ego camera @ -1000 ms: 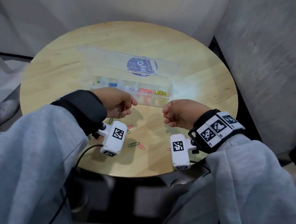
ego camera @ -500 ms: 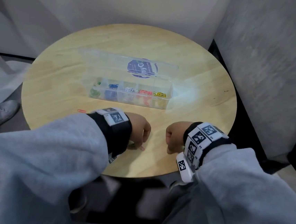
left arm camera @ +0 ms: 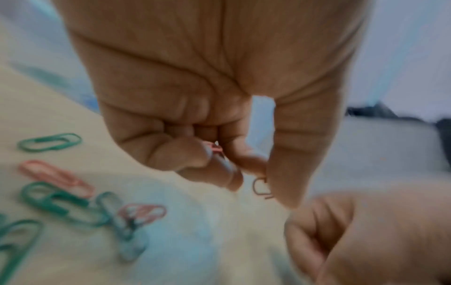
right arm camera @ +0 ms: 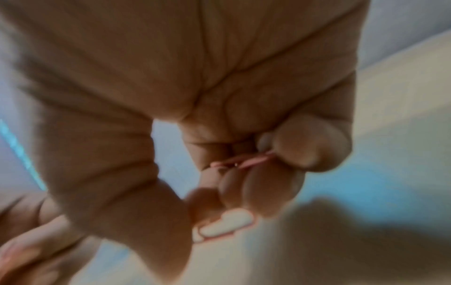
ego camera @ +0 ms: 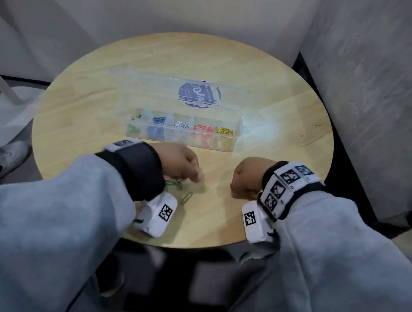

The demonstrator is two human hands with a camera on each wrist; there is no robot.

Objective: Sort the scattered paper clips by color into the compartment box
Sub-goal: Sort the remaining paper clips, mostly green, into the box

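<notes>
The clear compartment box [ego camera: 237, 133] lies open mid-table, holding green, blue, white, red and yellow clips in separate compartments. My left hand [ego camera: 194, 178] is low over the loose green clips [ego camera: 175, 184] near the front edge. In the left wrist view its thumb and forefinger pinch a pink paper clip [left arm camera: 262, 188], and another pink clip [left arm camera: 216, 149] shows inside the curled fingers. My right hand [ego camera: 236, 192] is curled to the right of it. In the right wrist view its fingers grip pink clips [right arm camera: 241, 162], with one more [right arm camera: 227, 225] at the fingertips.
Several green and pink clips [left arm camera: 56, 194] lie scattered on the round wooden table [ego camera: 78, 108] left of my left hand. The box's clear lid [ego camera: 156, 85] lies flat behind it. Grey walls stand close on the right and behind. A shoe [ego camera: 0, 163] is on the floor at left.
Both hands came down from just in front of the box to the loose clips near the table's front edge. They stay curled.
</notes>
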